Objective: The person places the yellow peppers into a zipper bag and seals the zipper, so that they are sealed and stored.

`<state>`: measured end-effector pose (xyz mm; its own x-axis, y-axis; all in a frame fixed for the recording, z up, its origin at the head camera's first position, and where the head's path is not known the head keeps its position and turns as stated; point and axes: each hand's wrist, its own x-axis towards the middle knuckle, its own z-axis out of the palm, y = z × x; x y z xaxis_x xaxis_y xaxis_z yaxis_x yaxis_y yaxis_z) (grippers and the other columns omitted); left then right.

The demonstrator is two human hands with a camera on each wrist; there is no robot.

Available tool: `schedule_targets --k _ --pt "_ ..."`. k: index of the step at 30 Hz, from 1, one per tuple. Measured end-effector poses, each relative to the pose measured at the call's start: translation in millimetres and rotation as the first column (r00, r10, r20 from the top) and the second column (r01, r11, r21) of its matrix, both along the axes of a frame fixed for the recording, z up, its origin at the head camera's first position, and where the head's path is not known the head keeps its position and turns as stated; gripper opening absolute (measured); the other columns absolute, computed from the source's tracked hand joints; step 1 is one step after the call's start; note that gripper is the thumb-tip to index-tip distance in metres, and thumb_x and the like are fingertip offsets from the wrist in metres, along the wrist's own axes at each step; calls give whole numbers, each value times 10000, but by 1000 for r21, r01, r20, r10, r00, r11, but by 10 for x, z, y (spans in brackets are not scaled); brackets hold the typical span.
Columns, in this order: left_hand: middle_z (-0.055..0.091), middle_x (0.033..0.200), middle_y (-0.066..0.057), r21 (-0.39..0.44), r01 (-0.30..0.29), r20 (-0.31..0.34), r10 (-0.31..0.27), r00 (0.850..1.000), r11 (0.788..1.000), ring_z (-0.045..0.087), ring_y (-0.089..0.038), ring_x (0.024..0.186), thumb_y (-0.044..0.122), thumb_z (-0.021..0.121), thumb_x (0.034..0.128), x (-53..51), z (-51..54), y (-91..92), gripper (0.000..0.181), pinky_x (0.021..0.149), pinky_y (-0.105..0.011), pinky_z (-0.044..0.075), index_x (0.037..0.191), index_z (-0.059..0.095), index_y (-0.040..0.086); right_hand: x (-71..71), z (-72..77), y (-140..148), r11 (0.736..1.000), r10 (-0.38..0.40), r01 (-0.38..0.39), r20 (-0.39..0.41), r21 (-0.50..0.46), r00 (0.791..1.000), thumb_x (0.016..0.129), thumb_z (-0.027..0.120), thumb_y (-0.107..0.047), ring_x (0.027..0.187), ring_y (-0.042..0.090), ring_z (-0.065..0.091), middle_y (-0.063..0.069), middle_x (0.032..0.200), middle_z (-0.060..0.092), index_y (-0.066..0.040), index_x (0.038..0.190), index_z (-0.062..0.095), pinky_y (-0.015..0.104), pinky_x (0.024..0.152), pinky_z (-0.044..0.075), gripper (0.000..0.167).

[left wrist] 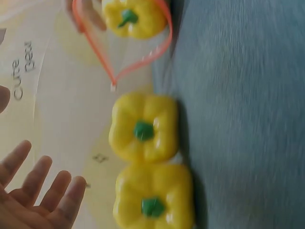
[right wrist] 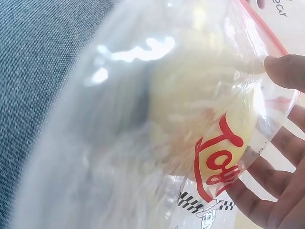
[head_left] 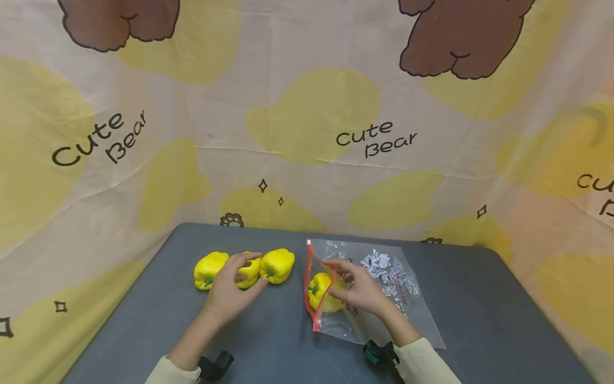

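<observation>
Table: grey-blue, weave-like grain. On it, three yellow peppers by left hand: left one at its left, middle one behind thumb and fingers, right one just past fingertips. Clear bag under right hand, spreading rightward from it, red mouth on the hand's left.

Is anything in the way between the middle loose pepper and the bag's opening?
Yes: the right loose pepper sits between the middle pepper and the bag, and another pepper sits just inside the bag's open mouth.
</observation>
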<state>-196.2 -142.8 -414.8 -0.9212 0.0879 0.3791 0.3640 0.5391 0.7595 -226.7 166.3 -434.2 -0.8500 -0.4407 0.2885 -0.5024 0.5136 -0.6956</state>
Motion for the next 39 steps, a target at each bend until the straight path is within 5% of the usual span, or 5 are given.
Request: schedule_targets --k 6,16,26,39 --pt "575 1249 -85 -49 -118 -56 115 992 992 542 -283 1137 195 765 806 -14 52 -238 490 821 -481 537 1262 592 159 -3 4 -2 1000 7 -7 -1 4 1000 804 742 -138 973 169 611 85 1251 650 -169 1316 576 308 807 529 539" --pt "571 1240 -137 -68 -311 -57 307 950 948 520 -340 1129 265 777 787 -38 8 -524 479 859 -524 497 1219 631 120 11 13 4 1000 6 -6 -5 1 1000 803 745 -133 971 173 609 87 1249 651 -159 1315 577 306 798 526 539" --pt "419 1445 -215 -79 -435 165 442 882 897 318 -460 1344 422 715 828 -44 -60 -746 600 1024 -660 286 1319 563 114 14 -1 3 1000 18 -19 -13 -21 1000 798 744 -119 941 157 608 104 1247 647 -127 1304 585 307 788 531 531" --pt "345 1472 -257 -46 -462 338 449 827 886 339 -457 1334 470 699 831 -94 -250 -897 763 1013 -625 363 1435 421 95 20 22 -4 1000 -1 0 19 12 1000 813 738 -143 973 167 602 77 1260 646 -145 1317 577 318 819 523 530"
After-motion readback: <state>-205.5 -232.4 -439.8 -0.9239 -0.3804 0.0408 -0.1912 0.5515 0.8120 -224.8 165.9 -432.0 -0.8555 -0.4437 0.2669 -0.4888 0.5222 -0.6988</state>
